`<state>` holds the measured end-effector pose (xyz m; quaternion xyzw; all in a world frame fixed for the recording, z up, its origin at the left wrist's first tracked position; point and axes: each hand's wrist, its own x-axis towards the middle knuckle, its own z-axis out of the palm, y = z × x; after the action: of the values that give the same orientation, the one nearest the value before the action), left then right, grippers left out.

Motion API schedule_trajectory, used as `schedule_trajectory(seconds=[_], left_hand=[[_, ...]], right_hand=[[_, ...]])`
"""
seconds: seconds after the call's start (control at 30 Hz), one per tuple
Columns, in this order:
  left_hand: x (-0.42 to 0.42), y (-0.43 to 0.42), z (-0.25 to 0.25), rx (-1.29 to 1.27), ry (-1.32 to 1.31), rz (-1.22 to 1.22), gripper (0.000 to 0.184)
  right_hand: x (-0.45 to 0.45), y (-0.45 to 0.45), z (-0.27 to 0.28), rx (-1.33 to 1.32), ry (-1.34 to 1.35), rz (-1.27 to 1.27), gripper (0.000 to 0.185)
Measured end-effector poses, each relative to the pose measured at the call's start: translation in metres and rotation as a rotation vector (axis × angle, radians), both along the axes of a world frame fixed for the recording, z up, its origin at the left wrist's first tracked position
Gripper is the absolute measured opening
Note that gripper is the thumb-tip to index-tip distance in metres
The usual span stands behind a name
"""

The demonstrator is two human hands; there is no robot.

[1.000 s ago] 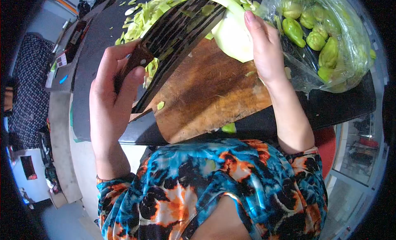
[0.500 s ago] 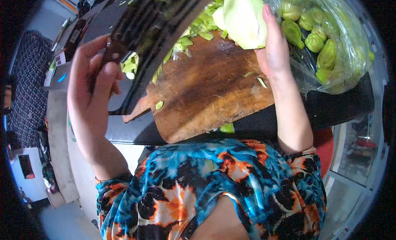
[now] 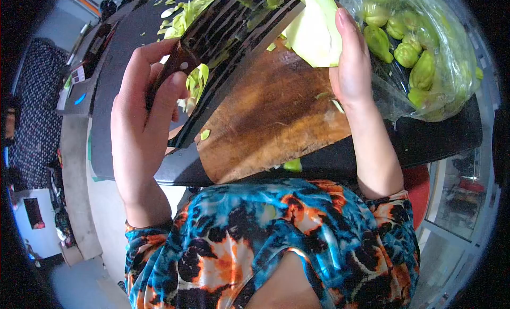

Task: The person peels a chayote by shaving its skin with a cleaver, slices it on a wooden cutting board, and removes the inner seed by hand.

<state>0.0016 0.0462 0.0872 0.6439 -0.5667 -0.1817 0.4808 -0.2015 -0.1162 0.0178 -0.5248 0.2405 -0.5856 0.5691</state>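
My left hand (image 3: 143, 102) is closed round the dark wooden handle of a broad cleaver (image 3: 239, 40). The cleaver is raised over the cutting board (image 3: 276, 112), and the far end of its blade overlaps the edge of a peeled, pale green chayote (image 3: 316, 35) in view; whether they touch I cannot tell. My right hand (image 3: 353, 70) holds that chayote up from its right side, thumb on the near face. Its top runs out of the frame. Behind the blade, thin pale green slices (image 3: 186, 19) lie in a heap, partly hidden.
To the right, a clear plastic bag (image 3: 446, 91) holds several whole green chayotes (image 3: 406, 54). Small scraps lie on the board, and a green piece (image 3: 292, 165) rests by the near edge of the black table (image 3: 435, 136). A red seat (image 3: 421, 189) stands at the right.
My left hand has moved right with the cleaver, whose blade now overlaps the chayote in view. The right hand has barely shifted. More of the slice heap shows at the left.
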Motion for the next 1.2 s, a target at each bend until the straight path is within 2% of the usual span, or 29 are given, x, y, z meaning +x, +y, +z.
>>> schedule_trajectory(seconds=[0.17, 0.33, 0.47, 0.63, 0.77, 0.83, 0.97, 1.03, 1.2], left_hand=[[-0.002, 0.000, 0.002, -0.033, -0.181, 0.050, 0.026], [-0.004, -0.001, 0.001, -0.044, -0.290, 0.052, 0.027], [-0.005, 0.000, 0.001, -0.003, -0.192, 0.021, 0.026], [-0.012, 0.001, 0.001, 0.063, -0.133, 0.046, 0.026], [-0.008, 0.002, -0.004, 0.054, -0.211, 0.022, 0.026], [-0.007, 0.002, -0.003, 0.044, -0.261, -0.010, 0.027], [-0.004, 0.002, -0.003, 0.105, -0.065, -0.022, 0.026], [-0.002, 0.002, -0.001, 0.138, 0.016, -0.041, 0.025], [0.003, 0.001, 0.007, 0.129, -0.050, -0.044, 0.025]], right_hand=[[0.005, 0.004, 0.012, 0.016, -0.050, 0.001, 0.042], [0.002, 0.006, 0.012, -0.110, 0.163, -0.043, 0.049], [0.003, 0.012, 0.023, -0.094, 0.180, -0.075, 0.050], [0.000, 0.006, 0.011, -0.194, 0.142, -0.089, 0.049], [-0.002, 0.000, 0.004, -0.343, 0.181, -0.096, 0.044], [-0.004, 0.002, 0.005, -0.324, 0.231, -0.097, 0.042], [-0.003, 0.006, 0.007, -0.283, 0.195, -0.017, 0.041], [-0.002, 0.004, 0.007, -0.351, 0.188, -0.024, 0.041], [0.000, 0.006, 0.009, -0.450, 0.244, -0.082, 0.040]])
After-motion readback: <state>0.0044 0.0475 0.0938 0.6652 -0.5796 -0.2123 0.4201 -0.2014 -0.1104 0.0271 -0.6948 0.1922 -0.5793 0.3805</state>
